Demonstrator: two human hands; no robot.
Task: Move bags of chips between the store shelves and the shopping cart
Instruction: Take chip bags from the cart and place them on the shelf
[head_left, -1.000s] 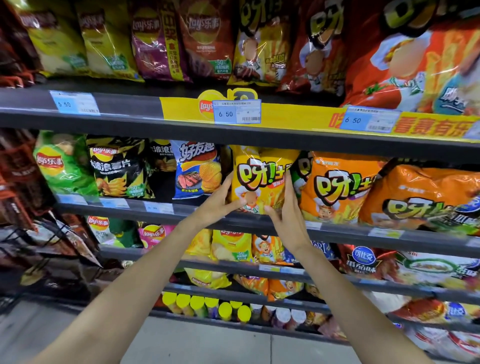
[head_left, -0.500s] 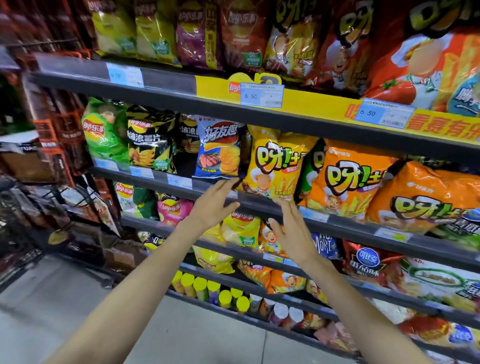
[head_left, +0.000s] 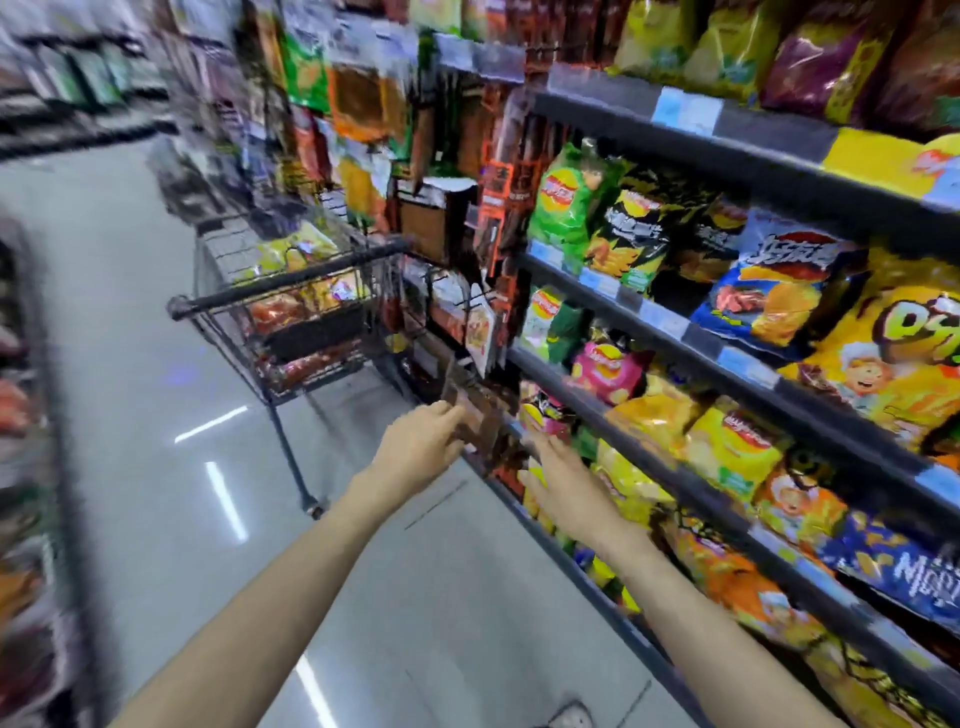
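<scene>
Both hands reach forward with relaxed fingers, holding nothing: the left hand (head_left: 418, 441) over the floor, the right hand (head_left: 569, 480) just beside the shelves (head_left: 727, 364) stocked with chip bags (head_left: 763, 306). Farther left, the shopping cart (head_left: 291, 306) holds more bags.

The round red-and-yellow Lay's logo was seen on a green bag (head_left: 563, 200) and a pink bag (head_left: 605, 366) on the shelves. Large Chinese characters were printed on a blue bag (head_left: 774, 291), too blurred to be read, as were the price tags (head_left: 685, 111).
</scene>
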